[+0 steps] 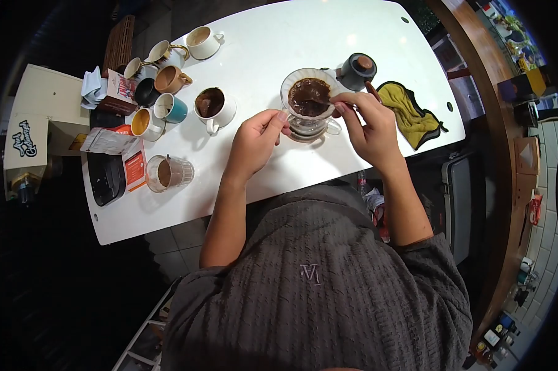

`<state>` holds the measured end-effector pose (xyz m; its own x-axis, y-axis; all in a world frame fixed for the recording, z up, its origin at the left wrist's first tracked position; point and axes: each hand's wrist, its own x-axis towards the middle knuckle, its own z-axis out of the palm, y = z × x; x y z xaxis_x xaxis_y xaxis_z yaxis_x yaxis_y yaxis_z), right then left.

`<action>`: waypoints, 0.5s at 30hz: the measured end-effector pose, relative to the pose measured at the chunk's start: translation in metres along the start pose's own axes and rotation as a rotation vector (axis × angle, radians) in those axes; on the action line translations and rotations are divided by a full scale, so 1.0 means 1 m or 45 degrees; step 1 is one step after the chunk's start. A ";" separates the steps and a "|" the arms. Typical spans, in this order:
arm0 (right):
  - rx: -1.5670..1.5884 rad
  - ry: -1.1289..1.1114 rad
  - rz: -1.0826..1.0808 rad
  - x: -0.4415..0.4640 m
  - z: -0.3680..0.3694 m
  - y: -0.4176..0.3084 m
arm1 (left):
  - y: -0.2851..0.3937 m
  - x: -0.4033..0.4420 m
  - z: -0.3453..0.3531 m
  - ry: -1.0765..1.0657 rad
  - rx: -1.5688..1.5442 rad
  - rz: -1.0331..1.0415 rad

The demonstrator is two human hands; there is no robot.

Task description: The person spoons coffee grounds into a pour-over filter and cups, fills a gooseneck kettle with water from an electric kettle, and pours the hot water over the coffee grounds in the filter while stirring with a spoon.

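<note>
A clear coffee dripper (pixel 284 93) lined with a paper filter sits on a glass server (pixel 310 133), filled with wet dark coffee grounds (pixel 308 94). My left hand (pixel 257 139) is closed in a pinch at the dripper's left side, apparently on its handle, which the fingers mostly hide. Between the thumb and fingers of my right hand (pixel 370 127) is a thin spoon (pixel 319 100), its end dipping into the grounds. Just beyond that hand stands a dark grey kettle (pixel 355 75) with a wooden lid knob.
A white mug (pixel 222 114) with dark liquid stands left of the dripper. Several cups, a ribbed glass (pixel 171 173), a coffee bag (pixel 109 141) and a black tray (pixel 107 179) crowd the left side. A yellow-green cloth (pixel 409 111) lies at right, near the white table's (pixel 260 43) edge.
</note>
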<state>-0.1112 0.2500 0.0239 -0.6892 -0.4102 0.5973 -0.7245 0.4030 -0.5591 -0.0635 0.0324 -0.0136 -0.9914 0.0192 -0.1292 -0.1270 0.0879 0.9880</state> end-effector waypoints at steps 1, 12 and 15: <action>-0.053 -0.020 -0.004 0.001 0.001 0.001 | 0.002 -0.001 0.000 -0.001 0.004 -0.004; -0.166 0.088 0.025 0.009 -0.003 -0.004 | 0.004 0.002 -0.005 -0.089 0.023 -0.015; -0.233 0.055 0.075 0.009 -0.001 -0.009 | 0.001 0.003 -0.005 -0.084 -0.025 -0.015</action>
<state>-0.1106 0.2435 0.0343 -0.7261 -0.3475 0.5933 -0.6662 0.5688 -0.4823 -0.0665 0.0275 -0.0126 -0.9858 0.0839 -0.1454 -0.1398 0.0693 0.9878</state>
